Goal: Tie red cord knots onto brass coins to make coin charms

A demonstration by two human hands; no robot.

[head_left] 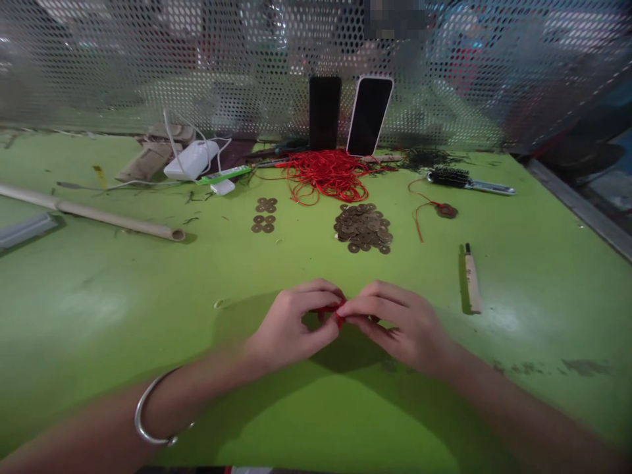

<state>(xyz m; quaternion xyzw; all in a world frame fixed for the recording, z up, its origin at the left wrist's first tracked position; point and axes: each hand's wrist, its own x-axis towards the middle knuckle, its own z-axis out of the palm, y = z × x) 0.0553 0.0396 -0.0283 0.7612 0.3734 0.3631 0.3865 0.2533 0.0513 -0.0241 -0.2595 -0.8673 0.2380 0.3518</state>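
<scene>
My left hand [299, 322] pinches a small bunch of red cord [340, 309] above the green table. Against it from the other side, the fingertips of my right hand [395, 322] are closed on the same cord. The fingers cover most of the cord, so its shape is hard to make out. Beyond my hands lies a pile of round brown coins with centre holes [363, 227]. Small groups of the same coins [263, 224] sit to its left. Behind the pile is a heap of loose red cord [330, 172].
A wooden-handled tool [472, 280] and a hairbrush [469, 181] lie to the right, near a coin piece with red cord [446, 210]. Two phones [324, 113] lean on the perforated metal screen [276, 66]. A bamboo pole [108, 216] and white power adapter [190, 161] are left.
</scene>
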